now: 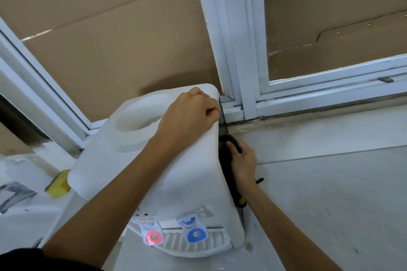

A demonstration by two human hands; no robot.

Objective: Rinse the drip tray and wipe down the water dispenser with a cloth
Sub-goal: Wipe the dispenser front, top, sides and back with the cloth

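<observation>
Head view: the water dispenser (154, 160) is sitting on a pale counter (319, 193) below a white window frame (237, 50), with its top socket empty. The left hand (189, 114) is gripping the dispenser's far top corner, fingers curled over the edge, apparently steadying it. The right hand (242, 163) is working down the dispenser's right side, fingers held together and pressing a dark cloth (226, 160) against the panel; the cloth is mostly hidden, so cannot tell how it is folded. The drip tray (191, 246) is sitting seated in its place beneath the red tap (153, 236) and blue tap (196, 233); cannot tell whether it is wet. Judgement: wiping is under way on the side panel; front and taps likely remaining. Rinse status unconfirmed. A yellow sponge (57, 185) is lying by the sink (19, 209) at left.
</observation>
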